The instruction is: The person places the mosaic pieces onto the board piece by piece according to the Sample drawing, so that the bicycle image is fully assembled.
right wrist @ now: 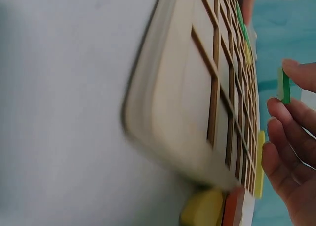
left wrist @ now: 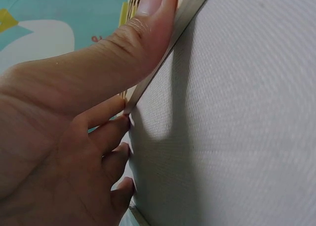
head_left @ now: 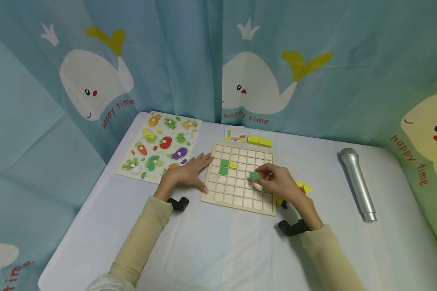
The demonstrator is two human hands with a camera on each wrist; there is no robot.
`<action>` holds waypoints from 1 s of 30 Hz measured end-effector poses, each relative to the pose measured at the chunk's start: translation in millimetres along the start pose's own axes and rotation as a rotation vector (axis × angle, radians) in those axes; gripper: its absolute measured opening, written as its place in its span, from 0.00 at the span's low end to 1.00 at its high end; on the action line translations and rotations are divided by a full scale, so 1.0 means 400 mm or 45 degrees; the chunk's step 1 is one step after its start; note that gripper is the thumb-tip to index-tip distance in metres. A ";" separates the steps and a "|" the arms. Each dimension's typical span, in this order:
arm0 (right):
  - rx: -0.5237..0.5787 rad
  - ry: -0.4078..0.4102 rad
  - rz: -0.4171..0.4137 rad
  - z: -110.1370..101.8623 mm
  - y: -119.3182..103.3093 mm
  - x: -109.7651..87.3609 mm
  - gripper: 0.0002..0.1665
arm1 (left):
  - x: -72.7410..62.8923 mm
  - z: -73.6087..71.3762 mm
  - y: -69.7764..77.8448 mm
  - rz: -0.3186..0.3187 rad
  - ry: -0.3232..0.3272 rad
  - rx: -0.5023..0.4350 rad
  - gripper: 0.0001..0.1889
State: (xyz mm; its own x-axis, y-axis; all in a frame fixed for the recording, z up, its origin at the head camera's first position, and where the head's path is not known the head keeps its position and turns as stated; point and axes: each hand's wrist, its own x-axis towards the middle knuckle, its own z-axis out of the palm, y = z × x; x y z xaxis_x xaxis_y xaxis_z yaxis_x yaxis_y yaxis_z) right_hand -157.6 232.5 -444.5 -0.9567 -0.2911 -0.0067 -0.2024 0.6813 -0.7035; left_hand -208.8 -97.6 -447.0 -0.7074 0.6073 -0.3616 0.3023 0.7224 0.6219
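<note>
Tile count in the right hand (head_left: 274,178) is one: a green tile (head_left: 254,175), gripped between thumb and fingertips and raised above a wooden grid board (head_left: 229,188), toward three o'clock from its centre. Seven cells run along the board's near edge. Three tiles sit in cells: two green squares (head_left: 224,163), one directly behind the other at about ten o'clock, and one yellow tile (head_left: 233,165) at eleven, just beside the farther green one. The left hand (head_left: 191,171) is at nine o'clock with fingers extended and spread, gripping nothing; its thumb touches the board's edge.

Beyond the board lie one printed grid card (head_left: 234,133) at twelve o'clock and one yellow oblong block (head_left: 259,141) at one. Loose yellow, red and blue pieces (head_left: 306,188) lie at about four o'clock, partly hidden by the right arm, so their number cannot be told. Farther out at three o'clock is one silver microphone (head_left: 358,184). One vegetable puzzle (head_left: 167,133) lies at ten o'clock, with one tomato and one eggplant among its pictures. Two black wrist devices (head_left: 180,203), one per arm, show above the white tablecloth (head_left: 211,250). Four whales are in sight on the surrounding curtain (head_left: 189,60).
</note>
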 end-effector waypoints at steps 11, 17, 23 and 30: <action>0.017 -0.070 -0.127 0.046 -0.034 0.039 0.16 | -0.001 -0.002 -0.001 -0.019 -0.002 -0.033 0.64; 0.018 -0.122 -0.149 0.070 -0.051 0.057 0.16 | 0.001 -0.001 -0.004 -0.010 -0.008 -0.011 0.64; 0.022 -0.178 -0.135 0.093 -0.072 0.072 0.15 | 0.003 -0.001 -0.004 -0.022 -0.008 -0.012 0.63; 0.005 -0.205 -0.173 0.115 -0.090 0.088 0.14 | 0.001 -0.001 -0.003 -0.035 -0.002 -0.025 0.63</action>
State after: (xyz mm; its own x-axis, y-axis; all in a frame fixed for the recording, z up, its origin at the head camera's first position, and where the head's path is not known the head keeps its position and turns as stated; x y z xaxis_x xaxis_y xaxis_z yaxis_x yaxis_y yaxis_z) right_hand -174.4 166.9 -452.1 -0.8748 -0.4838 -0.0249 -0.3260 0.6258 -0.7086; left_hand -209.7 -98.4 -447.8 -0.7142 0.5879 -0.3799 0.2703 0.7322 0.6251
